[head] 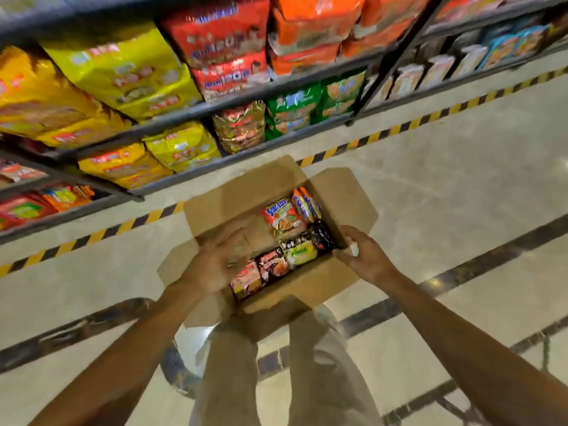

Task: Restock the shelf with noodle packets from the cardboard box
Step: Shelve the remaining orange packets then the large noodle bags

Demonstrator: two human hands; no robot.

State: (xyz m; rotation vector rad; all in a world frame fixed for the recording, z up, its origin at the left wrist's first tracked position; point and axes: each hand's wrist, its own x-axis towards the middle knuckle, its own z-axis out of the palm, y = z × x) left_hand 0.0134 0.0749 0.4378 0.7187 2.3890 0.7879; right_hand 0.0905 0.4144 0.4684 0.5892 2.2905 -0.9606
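Noodle packets [284,241]: lay packed in rows inside the open cardboard box [325,281], which stood on the floor [445,186] in front of the shelf [190,113], between the person's hands.
Handling: judged light, soft and crinkly, with slick wrappers and brittle noodles inside; too hard a squeeze would likely crack them.
Where to take hold: probably across the flat faces or by a short edge of a packet on top, lifting straight up out of the row.
Left hand [215,265]: hovered over the left side of the box, blurred, its fingers [236,236] spread and loosely bent above the packets; it seemed to hold nothing, though contact with a packet could not be told.
Right hand [365,256]: sat at the right edge of the box, by the flap, fingers curled; something small and white showed at the fingers, but whether it was gripped, or the flap was, could not be told.
Shelf: already carried stacked yellow, red, orange and green packs.
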